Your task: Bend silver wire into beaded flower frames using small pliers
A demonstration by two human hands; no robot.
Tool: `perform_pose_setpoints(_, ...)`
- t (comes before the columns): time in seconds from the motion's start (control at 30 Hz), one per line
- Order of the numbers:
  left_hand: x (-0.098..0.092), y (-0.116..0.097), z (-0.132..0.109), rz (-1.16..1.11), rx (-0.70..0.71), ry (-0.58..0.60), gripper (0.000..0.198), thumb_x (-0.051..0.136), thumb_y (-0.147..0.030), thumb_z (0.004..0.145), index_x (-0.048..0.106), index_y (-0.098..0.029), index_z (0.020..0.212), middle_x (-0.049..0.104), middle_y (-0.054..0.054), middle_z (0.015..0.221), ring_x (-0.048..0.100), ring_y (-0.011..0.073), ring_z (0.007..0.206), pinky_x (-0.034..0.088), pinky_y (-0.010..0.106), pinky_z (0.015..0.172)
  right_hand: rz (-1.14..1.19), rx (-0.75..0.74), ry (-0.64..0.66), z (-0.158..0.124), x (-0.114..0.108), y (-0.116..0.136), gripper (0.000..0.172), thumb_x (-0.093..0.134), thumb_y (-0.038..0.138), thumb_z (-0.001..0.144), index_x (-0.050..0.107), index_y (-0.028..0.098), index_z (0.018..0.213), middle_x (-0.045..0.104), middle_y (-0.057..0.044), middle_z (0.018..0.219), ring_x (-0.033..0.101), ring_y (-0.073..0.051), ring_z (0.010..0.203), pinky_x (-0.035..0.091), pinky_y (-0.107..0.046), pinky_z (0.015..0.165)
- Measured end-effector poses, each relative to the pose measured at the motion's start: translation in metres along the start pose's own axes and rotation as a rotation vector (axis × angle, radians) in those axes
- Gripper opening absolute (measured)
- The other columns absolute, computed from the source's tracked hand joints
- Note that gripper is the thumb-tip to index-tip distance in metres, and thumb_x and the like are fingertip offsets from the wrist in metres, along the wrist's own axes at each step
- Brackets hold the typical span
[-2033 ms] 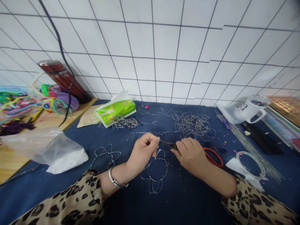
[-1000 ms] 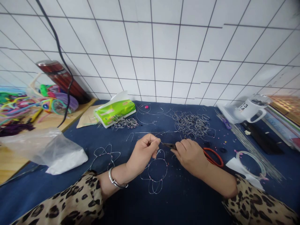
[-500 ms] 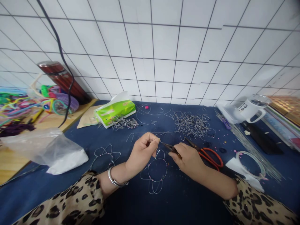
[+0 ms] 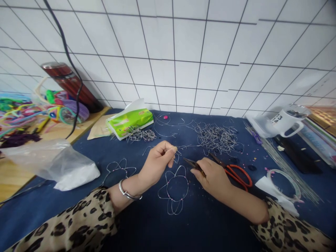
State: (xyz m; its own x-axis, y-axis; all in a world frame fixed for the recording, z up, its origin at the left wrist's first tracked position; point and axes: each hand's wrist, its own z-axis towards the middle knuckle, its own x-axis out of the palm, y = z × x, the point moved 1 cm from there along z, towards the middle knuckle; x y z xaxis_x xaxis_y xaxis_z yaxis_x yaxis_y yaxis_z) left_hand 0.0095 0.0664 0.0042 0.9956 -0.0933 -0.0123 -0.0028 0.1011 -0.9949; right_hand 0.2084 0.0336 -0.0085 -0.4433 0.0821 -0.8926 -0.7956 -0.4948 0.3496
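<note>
Between the thumb and fingers of my left hand a thin piece of wire is pinched, its free end curving out past the fingertips. My right hand is wrapped round the handles of dark-jawed pliers, whose tips point left toward the wire but stand apart from it. On the dark blue cloth below my hands lies a flower-shaped wire frame, a ring with looped petals and small pink beads. A second wire flower lies left of my left forearm, partly covered by the sleeve.
A tangle of bent wires lies beyond my right hand, with orange-handled scissors beside it. A green tissue pack and a smaller wire heap are at back left. A white mug and a wire coil stand right.
The plier tips have come away from the wire at my left fingertips, leaving a gap. The wire's bent end now shows below the fingers. The whole view has shifted slightly.
</note>
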Motion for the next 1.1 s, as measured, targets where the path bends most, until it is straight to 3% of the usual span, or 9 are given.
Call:
perform_pose_setpoints(0.27,0.002,0.007,0.001,0.002,-0.076,0.088,0.024,0.056,-0.032,0.083,0.049,-0.017,0.065,0.048,-0.004,0.051,0.038,0.0048,0.041,0.031,0.020,0.044,-0.277,-0.246,-0.060,0.001,0.003,0.001,0.029,0.042,0.039,0.089,0.057,0.015,0.083,0.052,-0.006,0.076,0.046,-0.019,0.076,0.035,-0.033,0.070)
perform_pose_setpoints(0.47,0.003,0.006,-0.001,0.038,-0.070,0.093,0.024,0.056,-0.032,0.082,0.049,-0.018,0.065,0.042,-0.005,0.049,0.033,0.0048,0.040,0.026,0.020,0.042,-0.353,-0.291,-0.041,0.000,0.004,0.001,0.028,0.044,0.039,0.089,0.057,0.015,0.086,0.052,-0.006,0.077,0.043,-0.019,0.074,0.032,-0.034,0.068)
perform_pose_setpoints(0.87,0.005,0.010,-0.003,0.187,-0.085,0.157,0.021,0.054,-0.031,0.082,0.050,-0.017,0.067,0.045,-0.005,0.051,0.036,0.0051,0.040,0.028,0.018,0.039,-0.435,-0.390,-0.044,-0.001,0.001,0.001,0.028,0.043,0.037,0.089,0.058,0.014,0.092,0.051,-0.005,0.074,0.041,-0.018,0.071,0.028,-0.033,0.063)
perform_pose_setpoints(1.1,0.004,0.001,-0.001,0.423,0.092,0.256,0.017,0.052,-0.023,0.080,0.052,-0.016,0.064,0.047,-0.003,0.058,0.041,0.0078,0.053,0.033,0.020,0.050,-0.412,-0.460,-0.006,0.003,-0.004,0.002,0.024,0.043,0.033,0.090,0.059,0.014,0.090,0.051,-0.004,0.072,0.041,-0.018,0.070,0.028,-0.033,0.062)
